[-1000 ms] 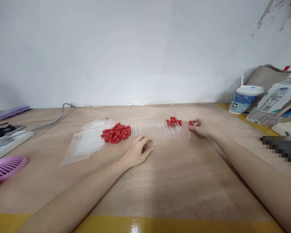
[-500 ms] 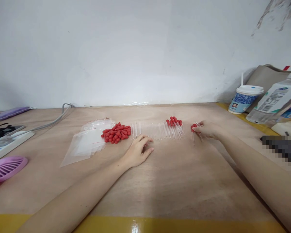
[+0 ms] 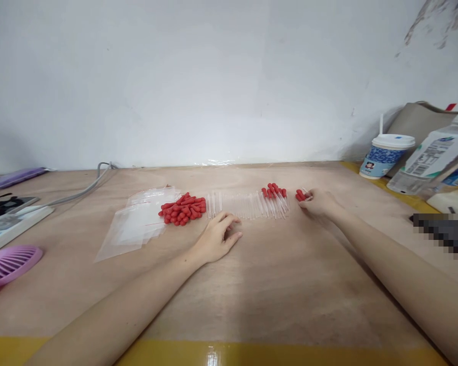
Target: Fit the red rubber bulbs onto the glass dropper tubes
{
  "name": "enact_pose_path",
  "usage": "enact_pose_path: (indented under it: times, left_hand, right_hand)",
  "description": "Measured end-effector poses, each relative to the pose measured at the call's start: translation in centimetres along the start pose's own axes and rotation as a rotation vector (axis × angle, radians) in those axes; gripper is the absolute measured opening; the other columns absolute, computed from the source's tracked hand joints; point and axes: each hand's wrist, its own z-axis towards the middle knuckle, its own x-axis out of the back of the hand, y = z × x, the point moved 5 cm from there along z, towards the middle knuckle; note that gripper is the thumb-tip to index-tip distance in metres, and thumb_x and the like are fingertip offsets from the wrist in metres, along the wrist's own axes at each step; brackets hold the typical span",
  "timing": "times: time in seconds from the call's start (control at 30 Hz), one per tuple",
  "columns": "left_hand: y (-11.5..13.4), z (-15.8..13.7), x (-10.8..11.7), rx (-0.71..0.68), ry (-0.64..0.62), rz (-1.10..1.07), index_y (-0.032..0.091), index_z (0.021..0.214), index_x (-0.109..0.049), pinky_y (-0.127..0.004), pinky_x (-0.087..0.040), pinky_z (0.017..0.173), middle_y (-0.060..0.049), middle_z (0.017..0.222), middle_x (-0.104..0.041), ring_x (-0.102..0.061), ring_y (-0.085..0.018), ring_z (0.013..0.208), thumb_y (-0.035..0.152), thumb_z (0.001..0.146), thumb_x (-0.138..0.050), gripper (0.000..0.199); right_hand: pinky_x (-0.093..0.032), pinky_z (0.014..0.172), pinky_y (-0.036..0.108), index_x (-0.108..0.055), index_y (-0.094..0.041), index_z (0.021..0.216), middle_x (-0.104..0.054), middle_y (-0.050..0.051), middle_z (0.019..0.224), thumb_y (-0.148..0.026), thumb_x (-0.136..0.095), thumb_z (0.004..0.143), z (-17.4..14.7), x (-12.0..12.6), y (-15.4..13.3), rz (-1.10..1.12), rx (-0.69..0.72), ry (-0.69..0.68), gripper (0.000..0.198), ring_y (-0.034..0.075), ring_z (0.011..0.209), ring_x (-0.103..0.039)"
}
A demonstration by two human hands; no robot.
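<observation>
My right hand grips a small bunch of droppers, their red rubber bulbs poking out to the left of the fingers and their clear tubes partly hidden by the hand. Just left of it lies a cluster of red-bulbed droppers with the tubes slanting toward me. A row of bare clear tubes stretches further left, ending at a heap of loose red rubber bulbs. My left hand rests on the table in front of the tubes, fingers curved and thumb apart, holding nothing.
Clear zip bags lie fanned out left of the bulbs. A pink fan, a power strip and a grey cable are at far left. At right stand a paper cup and a plastic bottle.
My right hand has shifted slightly left and turned, so the held droppers' tubes no longer hang toward me. My left hand has stayed in place.
</observation>
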Motion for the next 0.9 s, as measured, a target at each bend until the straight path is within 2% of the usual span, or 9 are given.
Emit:
enact_pose_path:
  times: [0.13, 0.27, 0.33, 0.43, 0.7, 0.9]
  left_hand:
    - [0.1, 0.0, 0.0, -0.003, -0.002, -0.002, 0.02, 0.103, -0.054, -0.03, -0.048, 0.072, -0.005, 0.095, -0.052, -0.053, -0.015, 0.077, 0.023, 0.08, -0.053, 0.023]
    - [0.2, 0.0, 0.1, -0.004, 0.007, 0.001, 0.02, 0.103, -0.054, -0.031, -0.048, 0.07, -0.005, 0.093, -0.053, -0.053, -0.015, 0.077, 0.024, 0.08, -0.053, 0.023]
    - [0.2, 0.0, 0.1, -0.004, 0.006, 0.001, 0.02, 0.102, -0.054, -0.03, -0.048, 0.07, -0.005, 0.093, -0.053, -0.053, -0.015, 0.076, 0.025, 0.08, -0.052, 0.022]
    - [0.2, 0.0, 0.1, -0.008, 0.004, 0.001, 0.02, 0.102, -0.054, -0.03, -0.048, 0.07, -0.005, 0.094, -0.053, -0.053, -0.015, 0.077, 0.024, 0.08, -0.053, 0.022]
    - [0.2, 0.0, 0.1, -0.002, 0.001, 0.002, 0.02, 0.102, -0.054, -0.03, -0.048, 0.07, -0.005, 0.094, -0.053, -0.054, -0.014, 0.077, 0.024, 0.08, -0.053, 0.022]
    - [0.1, 0.0, 0.1, -0.005, 0.007, 0.0, 0.02, 0.103, -0.054, -0.031, -0.048, 0.071, -0.005, 0.094, -0.053, -0.054, -0.015, 0.078, 0.024, 0.08, -0.053, 0.023]
  right_hand:
    - [-0.039, 0.052, 0.024, -0.062, -0.017, 0.076, -0.064, 0.006, 0.069, -0.029, -0.063, 0.064, 0.2, -0.7, 0.2, 0.156, -0.048, 0.043, 0.018, 0.019, 0.066, -0.06]
    - [-0.04, 0.049, 0.023, -0.061, -0.015, 0.086, -0.065, 0.007, 0.075, -0.033, -0.066, 0.061, 0.2, -0.8, 0.2, 0.275, -0.088, 0.079, 0.031, 0.018, 0.065, -0.06]
    - [-0.041, 0.052, 0.024, -0.061, -0.014, 0.088, -0.065, 0.008, 0.078, -0.036, -0.065, 0.061, 0.1, -0.6, 0.0, 0.258, -0.081, 0.108, 0.034, 0.018, 0.068, -0.06]
    - [-0.041, 0.053, 0.024, -0.062, -0.015, 0.084, -0.064, 0.007, 0.073, -0.036, -0.064, 0.063, -0.2, -0.4, -0.2, 0.231, -0.073, 0.096, 0.03, 0.017, 0.067, -0.059]
    - [-0.037, 0.046, 0.024, -0.063, -0.016, 0.08, -0.062, 0.005, 0.064, -0.043, -0.06, 0.067, 0.3, -0.6, 0.4, 0.256, -0.076, 0.053, 0.03, 0.015, 0.055, -0.056]
    - [-0.039, 0.052, 0.025, -0.063, -0.016, 0.078, -0.064, 0.007, 0.073, -0.043, -0.059, 0.068, 0.7, -0.2, 0.7, 0.197, -0.056, 0.075, 0.029, 0.018, 0.065, -0.058]
